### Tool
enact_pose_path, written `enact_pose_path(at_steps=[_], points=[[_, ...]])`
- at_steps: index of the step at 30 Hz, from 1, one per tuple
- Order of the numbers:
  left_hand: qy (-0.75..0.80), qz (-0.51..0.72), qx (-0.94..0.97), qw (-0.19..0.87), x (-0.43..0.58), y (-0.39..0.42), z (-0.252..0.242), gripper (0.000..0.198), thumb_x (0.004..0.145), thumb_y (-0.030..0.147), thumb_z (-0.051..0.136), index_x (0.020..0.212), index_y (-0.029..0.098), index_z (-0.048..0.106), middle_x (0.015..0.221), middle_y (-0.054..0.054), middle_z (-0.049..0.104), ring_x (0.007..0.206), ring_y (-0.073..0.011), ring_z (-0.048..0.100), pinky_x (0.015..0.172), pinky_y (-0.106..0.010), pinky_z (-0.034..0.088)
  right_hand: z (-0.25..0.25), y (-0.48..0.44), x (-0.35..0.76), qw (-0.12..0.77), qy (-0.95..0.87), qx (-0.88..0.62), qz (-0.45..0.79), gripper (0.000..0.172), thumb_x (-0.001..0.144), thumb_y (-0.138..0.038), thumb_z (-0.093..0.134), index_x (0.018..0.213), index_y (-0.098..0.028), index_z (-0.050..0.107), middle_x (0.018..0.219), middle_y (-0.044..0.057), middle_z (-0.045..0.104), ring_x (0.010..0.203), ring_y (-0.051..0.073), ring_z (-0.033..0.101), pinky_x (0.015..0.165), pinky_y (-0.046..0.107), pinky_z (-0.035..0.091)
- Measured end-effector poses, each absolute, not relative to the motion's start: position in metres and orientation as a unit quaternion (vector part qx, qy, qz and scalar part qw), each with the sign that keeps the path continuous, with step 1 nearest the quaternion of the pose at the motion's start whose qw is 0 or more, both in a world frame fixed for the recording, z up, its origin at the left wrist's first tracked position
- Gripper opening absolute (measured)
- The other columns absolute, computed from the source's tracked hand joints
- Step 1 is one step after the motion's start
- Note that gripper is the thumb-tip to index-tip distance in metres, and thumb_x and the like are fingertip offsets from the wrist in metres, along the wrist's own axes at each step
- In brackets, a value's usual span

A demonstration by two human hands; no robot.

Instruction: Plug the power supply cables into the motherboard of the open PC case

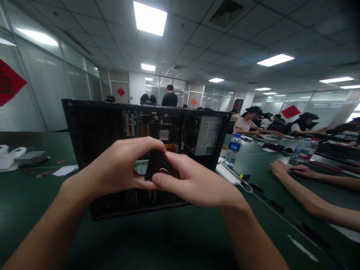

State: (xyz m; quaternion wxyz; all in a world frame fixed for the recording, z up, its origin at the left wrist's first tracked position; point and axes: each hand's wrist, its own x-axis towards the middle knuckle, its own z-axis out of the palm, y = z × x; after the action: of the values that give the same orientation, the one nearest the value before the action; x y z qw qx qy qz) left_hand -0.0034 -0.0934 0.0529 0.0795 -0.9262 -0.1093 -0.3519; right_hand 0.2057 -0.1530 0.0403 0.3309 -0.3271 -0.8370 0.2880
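My left hand (123,161) and my right hand (194,178) meet in front of an open black computer case (95,161). Between them is a black rectangular part (153,165); thin coloured wires show beside it. My left thumb and fingers close around its upper and lower ends, while my right thumb presses near its lower edge. Its exact kind is unclear. Inside the case, behind my hands, are a motherboard (164,122) and a silver power supply (206,137) with a dark fan. My hands hide the middle of the case.
Right of the case, a water bottle (233,150) stands near cables and a white object. Another person's forearms (312,198) rest on the green table (168,240) at right. On the left lie a grey block (30,158) and paper (65,170). Several people sit farther back.
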Motion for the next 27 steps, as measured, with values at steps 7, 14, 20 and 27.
enact_pose_path(at_steps=[7, 14, 20, 27], points=[[-0.079, -0.357, -0.929, 0.049, -0.002, -0.096, 0.053, 0.047, 0.075, 0.034, 0.079, 0.114, 0.022, 0.056, 0.111, -0.008, 0.070, 0.098, -0.0224, 0.070, 0.083, -0.031, 0.059, 0.044, -0.156, 0.205, 0.317, -0.844, -0.327, 0.281, 0.019, 0.092, -0.033, 0.060, 0.094, -0.015, 0.057, 0.081, -0.002, 0.056, 0.070, 0.011, 0.048, 0.061, 0.022, 0.040], [-0.083, -0.357, -0.930, -0.027, 0.007, -0.100, 0.053, 0.044, 0.073, 0.040, 0.080, 0.108, 0.024, 0.057, 0.112, -0.010, 0.071, 0.097, -0.0254, 0.071, 0.080, -0.035, 0.062, 0.047, -0.158, 0.210, 0.312, -0.852, -0.309, 0.284, 0.016, 0.088, -0.030, 0.064, 0.091, -0.016, 0.056, 0.080, -0.002, 0.056, 0.067, 0.010, 0.047, 0.059, 0.022, 0.040], [-0.101, -0.363, -0.925, -0.038, 0.005, -0.096, 0.051, 0.047, 0.073, 0.041, 0.079, 0.113, 0.028, 0.060, 0.112, -0.008, 0.073, 0.098, -0.0277, 0.071, 0.079, -0.037, 0.063, 0.044, -0.157, 0.205, 0.334, -0.837, -0.314, 0.300, 0.016, 0.086, -0.030, 0.063, 0.091, -0.015, 0.057, 0.077, -0.002, 0.054, 0.068, 0.010, 0.047, 0.058, 0.021, 0.038], [-0.098, -0.372, -0.923, 0.019, 0.004, -0.096, 0.052, 0.046, 0.080, 0.044, 0.075, 0.118, 0.024, 0.060, 0.113, -0.009, 0.072, 0.102, -0.0258, 0.070, 0.085, -0.035, 0.061, 0.042, -0.153, 0.206, 0.379, -0.811, -0.299, 0.332, 0.016, 0.085, -0.027, 0.064, 0.092, -0.015, 0.057, 0.081, -0.002, 0.055, 0.071, 0.011, 0.047, 0.061, 0.022, 0.040]])
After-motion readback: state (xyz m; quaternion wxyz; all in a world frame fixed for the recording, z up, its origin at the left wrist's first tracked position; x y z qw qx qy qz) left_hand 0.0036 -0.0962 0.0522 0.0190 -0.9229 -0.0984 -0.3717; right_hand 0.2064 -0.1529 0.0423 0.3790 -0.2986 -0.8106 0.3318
